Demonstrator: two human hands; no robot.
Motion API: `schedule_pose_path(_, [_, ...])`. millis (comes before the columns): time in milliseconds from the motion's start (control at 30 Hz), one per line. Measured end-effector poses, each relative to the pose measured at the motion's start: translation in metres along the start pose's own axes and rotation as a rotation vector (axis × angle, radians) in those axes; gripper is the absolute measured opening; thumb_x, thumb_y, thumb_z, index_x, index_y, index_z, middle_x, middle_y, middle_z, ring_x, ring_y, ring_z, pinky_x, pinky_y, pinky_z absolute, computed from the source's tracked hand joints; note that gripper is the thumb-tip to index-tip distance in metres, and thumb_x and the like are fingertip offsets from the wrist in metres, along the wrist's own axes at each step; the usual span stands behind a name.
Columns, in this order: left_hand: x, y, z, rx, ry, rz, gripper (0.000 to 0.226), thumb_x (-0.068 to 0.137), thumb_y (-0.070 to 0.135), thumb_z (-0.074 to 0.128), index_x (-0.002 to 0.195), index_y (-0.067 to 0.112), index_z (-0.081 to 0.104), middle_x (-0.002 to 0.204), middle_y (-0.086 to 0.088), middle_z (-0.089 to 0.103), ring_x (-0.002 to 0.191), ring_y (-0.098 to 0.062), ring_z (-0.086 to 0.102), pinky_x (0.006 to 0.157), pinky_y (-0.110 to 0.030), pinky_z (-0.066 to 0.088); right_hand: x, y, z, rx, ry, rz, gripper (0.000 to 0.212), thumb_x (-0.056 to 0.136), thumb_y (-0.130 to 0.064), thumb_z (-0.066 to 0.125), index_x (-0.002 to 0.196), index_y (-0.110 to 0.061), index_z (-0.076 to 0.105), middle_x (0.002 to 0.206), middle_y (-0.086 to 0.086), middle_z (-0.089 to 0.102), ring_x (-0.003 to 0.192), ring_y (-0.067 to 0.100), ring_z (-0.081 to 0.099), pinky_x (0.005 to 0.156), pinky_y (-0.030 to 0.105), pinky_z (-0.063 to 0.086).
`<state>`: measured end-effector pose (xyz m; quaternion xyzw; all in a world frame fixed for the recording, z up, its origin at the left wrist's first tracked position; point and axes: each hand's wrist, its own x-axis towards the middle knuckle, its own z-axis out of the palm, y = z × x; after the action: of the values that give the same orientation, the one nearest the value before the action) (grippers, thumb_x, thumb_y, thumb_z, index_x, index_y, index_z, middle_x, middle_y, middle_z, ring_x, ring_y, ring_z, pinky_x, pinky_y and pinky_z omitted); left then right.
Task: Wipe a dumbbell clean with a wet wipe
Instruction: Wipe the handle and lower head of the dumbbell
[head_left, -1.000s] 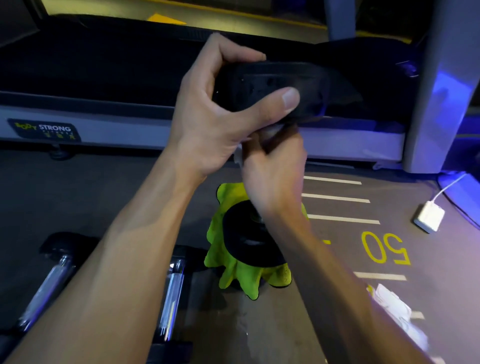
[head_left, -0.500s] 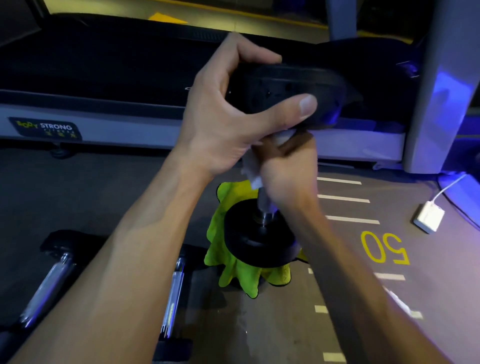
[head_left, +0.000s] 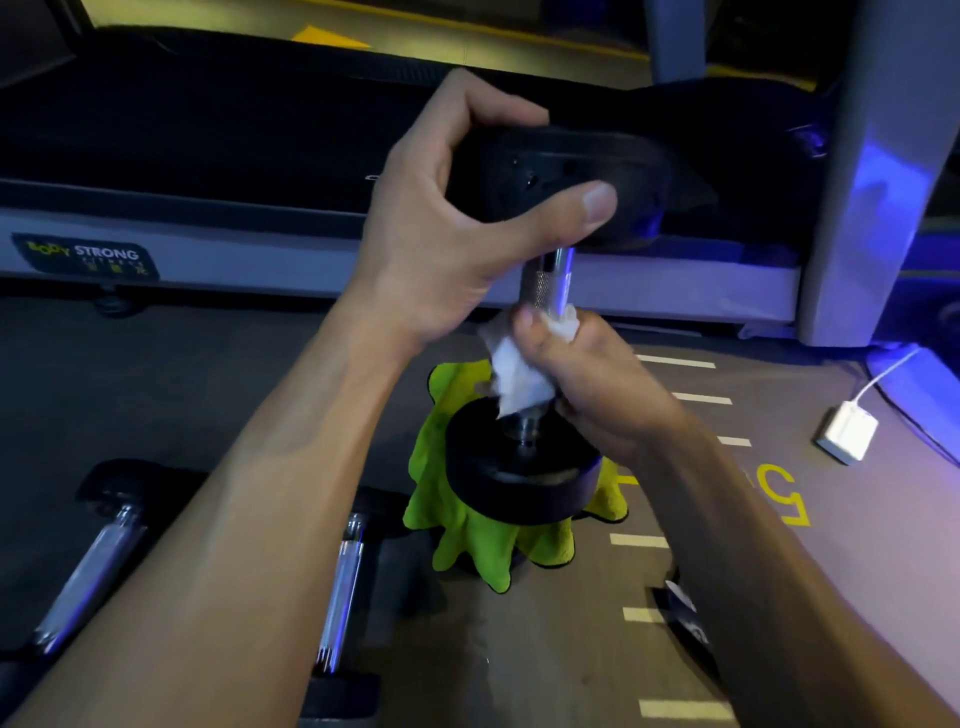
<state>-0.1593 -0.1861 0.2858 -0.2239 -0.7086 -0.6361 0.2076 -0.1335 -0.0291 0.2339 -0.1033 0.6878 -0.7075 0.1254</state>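
Dumbbell (head_left: 524, 462) upright at centre, its lower head on a green cloth (head_left: 467, 540).
Left hand (head_left: 447, 249) grips the top head at 12 o'clock; right hand (head_left: 592, 384) pinches a wipe (head_left: 519, 374) around the handle (lower part).

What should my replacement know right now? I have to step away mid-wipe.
Left hand grips the upper head of the dumbbell, held upright over the green cloth.
Right hand grips the wet wipe wrapped round the lower part of the handle.
Done: cannot tell how much has been wiped.
Left: judging by the wipe's position, finish the handle, then probably both heads.
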Motion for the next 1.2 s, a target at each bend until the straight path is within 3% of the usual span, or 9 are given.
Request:
schedule_pose_path(67, [0.000, 0.001, 0.000, -0.005, -0.006, -0.002, 0.055, 0.082, 0.024, 0.090, 0.119, -0.003, 0.061, 0.111, -0.005, 0.068, 0.097, -0.002, 0.064, 0.084, -0.021, 0.053, 0.012, -0.001, 0.005, 0.167, 0.047, -0.004, 0.028, 0.090, -0.036, 0.072, 0.085, -0.009, 0.067, 0.069, -0.003, 0.066, 0.060, 0.009, 0.061, 0.062, 0.031, 0.052])
schedule_pose_path(267, [0.000, -0.002, -0.001, -0.021, 0.024, 0.004, 0.055, 0.081, 0.027, 0.091, 0.117, 0.000, 0.060, 0.115, -0.012, 0.069, 0.100, -0.012, 0.069, 0.083, -0.027, 0.057, 0.011, 0.000, 0.009, -0.336, 0.207, -0.207, 0.027, 0.091, -0.016, 0.077, 0.070, -0.005, 0.066, 0.060, -0.012, 0.059, 0.055, 0.000, 0.051, 0.056, 0.018, 0.040])
schedule_pose_path(333, [0.000, -0.002, -0.002, -0.020, 0.034, 0.004, 0.056, 0.081, 0.027, 0.091, 0.118, -0.002, 0.059, 0.111, -0.009, 0.069, 0.099, -0.012, 0.068, 0.083, -0.028, 0.057, 0.006, 0.006, 0.003, -0.463, 0.163, -0.188, 0.024, 0.087, -0.026, 0.081, 0.072, -0.019, 0.064, 0.060, -0.017, 0.062, 0.058, -0.003, 0.054, 0.062, 0.021, 0.042])
schedule_pose_path(467, [-0.002, -0.001, -0.003, -0.023, 0.036, 0.004, 0.056, 0.081, 0.028, 0.091, 0.118, -0.001, 0.060, 0.107, -0.001, 0.067, 0.097, -0.012, 0.068, 0.084, -0.028, 0.057, -0.005, 0.019, -0.015, -0.801, -0.056, -0.089, 0.042, 0.088, -0.053, 0.069, 0.071, -0.020, 0.050, 0.064, -0.009, 0.051, 0.062, 0.007, 0.048, 0.064, 0.028, 0.037])
schedule_pose_path(567, [-0.003, 0.001, 0.000, -0.022, 0.010, 0.017, 0.057, 0.080, 0.031, 0.091, 0.118, 0.002, 0.060, 0.107, 0.000, 0.068, 0.103, -0.024, 0.070, 0.085, -0.034, 0.059, -0.020, 0.018, -0.030, -0.668, -0.128, -0.007, 0.025, 0.085, -0.043, 0.072, 0.094, -0.021, 0.067, 0.086, -0.008, 0.069, 0.078, 0.010, 0.064, 0.072, 0.025, 0.048])
schedule_pose_path(667, [-0.003, 0.003, 0.001, -0.025, 0.009, 0.020, 0.057, 0.080, 0.029, 0.091, 0.118, 0.001, 0.060, 0.108, -0.001, 0.067, 0.103, -0.025, 0.070, 0.085, -0.035, 0.059, -0.029, 0.018, -0.041, -0.336, -0.209, 0.087, 0.028, 0.090, -0.013, 0.072, 0.117, -0.006, 0.069, 0.107, 0.013, 0.074, 0.093, 0.016, 0.069, 0.083, 0.024, 0.054])
schedule_pose_path(833, [-0.005, 0.004, 0.003, -0.024, 0.004, 0.019, 0.060, 0.078, 0.032, 0.092, 0.118, 0.002, 0.061, 0.111, -0.008, 0.070, 0.104, -0.027, 0.070, 0.088, -0.043, 0.060, -0.017, 0.010, -0.048, -0.294, -0.305, 0.158, 0.034, 0.086, -0.004, 0.077, 0.118, 0.003, 0.068, 0.110, 0.014, 0.075, 0.097, 0.024, 0.071, 0.086, 0.029, 0.054])
schedule_pose_path(1033, [-0.005, 0.006, 0.005, -0.020, 0.017, 0.012, 0.059, 0.077, 0.032, 0.093, 0.117, 0.001, 0.062, 0.114, -0.015, 0.071, 0.104, -0.028, 0.069, 0.086, -0.039, 0.059, -0.018, 0.024, -0.012, -0.635, 0.136, -0.004, 0.027, 0.071, -0.031, 0.093, 0.085, -0.020, 0.074, 0.080, -0.002, 0.076, 0.074, 0.009, 0.070, 0.073, 0.032, 0.056])
schedule_pose_path(1200, [-0.007, 0.006, 0.001, -0.037, -0.016, 0.017, 0.059, 0.078, 0.029, 0.093, 0.118, 0.002, 0.060, 0.116, -0.012, 0.071, 0.106, -0.026, 0.070, 0.089, -0.040, 0.061, -0.015, 0.006, -0.049, -0.429, -0.378, 0.073, 0.029, 0.091, 0.000, 0.072, 0.120, 0.000, 0.067, 0.120, 0.019, 0.071, 0.111, 0.028, 0.069, 0.097, 0.034, 0.056])
